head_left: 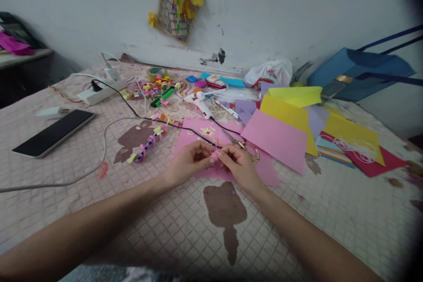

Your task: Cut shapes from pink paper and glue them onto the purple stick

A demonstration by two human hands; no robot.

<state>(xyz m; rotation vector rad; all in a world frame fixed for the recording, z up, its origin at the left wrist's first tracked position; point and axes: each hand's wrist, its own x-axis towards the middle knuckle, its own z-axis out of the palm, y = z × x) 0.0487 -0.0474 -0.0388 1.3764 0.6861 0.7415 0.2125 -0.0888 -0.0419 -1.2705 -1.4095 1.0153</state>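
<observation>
Between the fingertips of both hands is a small piece of pink paper (215,154). My left hand (193,161) pinches it from one side and my right hand (236,163) from the other. Under them lies a pink sheet (185,139) scattered with small pale yellow paper scraps (207,131). Scissors with gold handles (254,153) rest just beyond my right hand, partly hidden by it. A white glue gun (200,102) lies past the sheet. Left of my hands is a purple paper roll (148,146) decorated with pink bands and a yellow flower.
A phone (54,134), a power strip (102,91) and a grey cable (105,141) occupy the left. Cut paper flowers (148,88) and a green cutter (161,97) lie behind. Coloured sheets (277,139) and a blue bag (357,75) are at right.
</observation>
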